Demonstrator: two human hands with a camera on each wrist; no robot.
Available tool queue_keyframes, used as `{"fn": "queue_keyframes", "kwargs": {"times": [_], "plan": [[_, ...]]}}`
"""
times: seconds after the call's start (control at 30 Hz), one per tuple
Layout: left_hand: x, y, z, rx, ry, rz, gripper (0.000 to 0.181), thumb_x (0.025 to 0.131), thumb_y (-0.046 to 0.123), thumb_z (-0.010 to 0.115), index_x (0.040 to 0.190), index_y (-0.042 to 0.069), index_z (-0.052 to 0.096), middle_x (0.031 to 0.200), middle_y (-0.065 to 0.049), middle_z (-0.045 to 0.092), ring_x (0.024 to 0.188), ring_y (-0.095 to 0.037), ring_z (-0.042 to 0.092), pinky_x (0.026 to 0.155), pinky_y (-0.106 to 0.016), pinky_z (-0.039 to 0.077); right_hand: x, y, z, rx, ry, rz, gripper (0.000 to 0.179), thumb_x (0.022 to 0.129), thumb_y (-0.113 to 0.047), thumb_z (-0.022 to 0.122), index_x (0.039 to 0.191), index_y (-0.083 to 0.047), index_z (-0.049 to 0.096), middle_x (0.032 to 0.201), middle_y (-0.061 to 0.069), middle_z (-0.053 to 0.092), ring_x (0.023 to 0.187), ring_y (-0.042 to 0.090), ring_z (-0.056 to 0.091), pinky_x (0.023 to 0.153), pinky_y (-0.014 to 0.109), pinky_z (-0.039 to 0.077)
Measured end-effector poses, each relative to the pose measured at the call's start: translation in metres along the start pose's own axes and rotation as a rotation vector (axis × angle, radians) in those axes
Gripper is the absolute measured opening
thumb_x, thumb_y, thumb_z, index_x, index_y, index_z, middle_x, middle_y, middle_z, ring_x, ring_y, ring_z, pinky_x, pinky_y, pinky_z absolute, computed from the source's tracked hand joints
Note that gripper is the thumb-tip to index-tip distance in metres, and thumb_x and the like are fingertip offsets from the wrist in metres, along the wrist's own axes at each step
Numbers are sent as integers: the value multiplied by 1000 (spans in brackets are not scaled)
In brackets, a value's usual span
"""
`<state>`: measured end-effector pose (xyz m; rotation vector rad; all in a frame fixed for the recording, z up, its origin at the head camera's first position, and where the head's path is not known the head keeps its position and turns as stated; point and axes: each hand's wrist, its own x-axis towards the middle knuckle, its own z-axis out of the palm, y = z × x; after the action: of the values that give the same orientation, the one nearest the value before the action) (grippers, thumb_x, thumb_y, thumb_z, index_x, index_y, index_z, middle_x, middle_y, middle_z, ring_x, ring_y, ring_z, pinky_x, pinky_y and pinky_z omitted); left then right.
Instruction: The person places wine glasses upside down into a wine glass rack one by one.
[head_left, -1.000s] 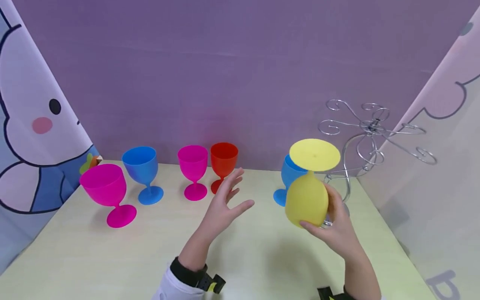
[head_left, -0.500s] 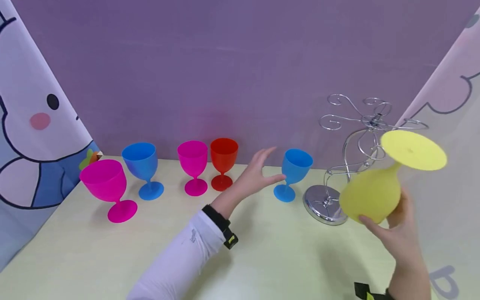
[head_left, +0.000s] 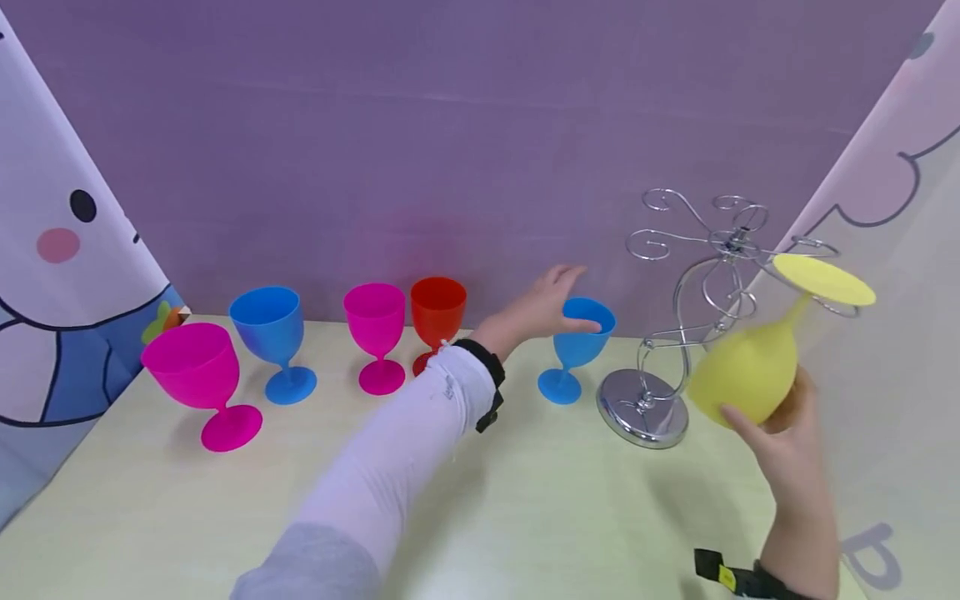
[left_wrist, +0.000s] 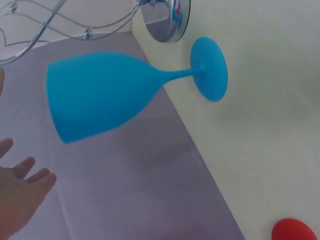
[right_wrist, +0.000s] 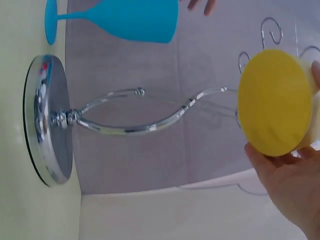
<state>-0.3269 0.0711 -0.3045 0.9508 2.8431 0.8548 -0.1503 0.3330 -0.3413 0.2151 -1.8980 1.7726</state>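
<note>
A yellow goblet (head_left: 750,367) hangs upside down and tilted beside the wire rack, its bowl gripped by my right hand (head_left: 787,442). Its round foot points up and overlaps a curled hook of the chrome glass rack (head_left: 645,408) in the head view. In the right wrist view the goblet's mouth (right_wrist: 274,102) faces the camera. My left hand (head_left: 543,304) reaches over with fingers spread at the rim of a blue goblet (head_left: 577,342), which stands upright on the table left of the rack. In the left wrist view the left fingers (left_wrist: 22,185) are apart from that blue goblet (left_wrist: 107,95).
Upright on the table (head_left: 555,500) at left stand a pink goblet (head_left: 198,367), a second blue goblet (head_left: 270,325) and another pink goblet (head_left: 377,321). A red goblet (head_left: 438,308) is partly behind my left sleeve. A purple backdrop (head_left: 450,150) rises behind.
My left hand has moved right and forward to the blue goblet near the rack. The right hand has carried the yellow goblet right, to the rack's right side, tilting it.
</note>
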Motion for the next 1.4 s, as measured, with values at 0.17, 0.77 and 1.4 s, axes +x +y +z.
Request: {"fn": "queue_keyframes", "kwargs": {"times": [0.17, 0.77, 1.4], "plan": [[16, 13, 22, 80, -16, -35, 96, 75, 62, 61, 147, 21, 11, 150, -4, 17, 135, -22, 18, 107, -42, 30, 2, 2, 13, -106, 10, 116, 86, 75, 5, 68, 142, -17, 18, 131, 9, 33, 110, 21, 41, 81, 11, 43], [26, 24, 44, 247, -48, -169, 82, 83, 62, 49, 147, 26, 12, 151, -7, 18, 136, -24, 16, 110, -39, 25, 13, 9, 23, -265, -119, 127, 88, 77, -5, 69, 144, -16, 13, 136, 20, 29, 109, 22, 41, 79, 11, 43], [18, 23, 36, 375, -136, -108, 70, 90, 56, 42, 146, 24, 16, 148, -6, 27, 134, -23, 22, 108, -38, 27, 6, 10, 33, -294, -145, 36, 95, 70, 4, 72, 143, -21, 17, 138, 13, 29, 113, 20, 39, 86, 13, 39]]}}
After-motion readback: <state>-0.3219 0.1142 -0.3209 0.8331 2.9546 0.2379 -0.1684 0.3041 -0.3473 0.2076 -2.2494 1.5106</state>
